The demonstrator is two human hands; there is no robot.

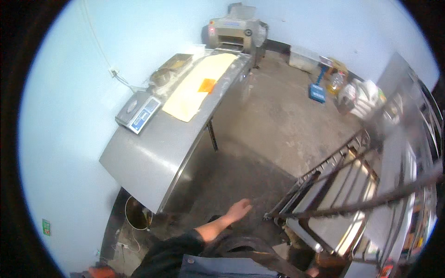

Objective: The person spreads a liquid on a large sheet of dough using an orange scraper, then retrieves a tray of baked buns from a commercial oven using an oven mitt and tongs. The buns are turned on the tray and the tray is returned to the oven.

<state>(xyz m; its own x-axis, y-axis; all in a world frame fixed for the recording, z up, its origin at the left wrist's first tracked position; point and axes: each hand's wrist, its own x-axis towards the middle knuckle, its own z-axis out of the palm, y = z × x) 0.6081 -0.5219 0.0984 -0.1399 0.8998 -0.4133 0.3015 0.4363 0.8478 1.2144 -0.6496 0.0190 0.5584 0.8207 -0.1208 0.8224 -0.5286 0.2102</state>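
My left hand (238, 209) hangs in mid-air over the floor, off the near end of a steel table (148, 162). Its fingers look loosely apart, and nothing shows in them. Of my right hand (313, 271) only a small blurred patch appears at the lower edge, beside the tray rack; its fingers are hidden. A long pale-yellow dough sheet (183, 104) lies along the table, with an orange dough scraper (207, 85) on top. To its left sits a digital scale (139, 113). Neither hand touches these things.
A dough sheeter (236, 34) stands past the table's far end. On my right is a metal rack (333, 162) with trays. A blue platform scale (317, 92), an oil bottle (336, 82), a plastic bin (303, 59) and white sacks (364, 97) are farther back. A bucket (137, 214) stands under the table.
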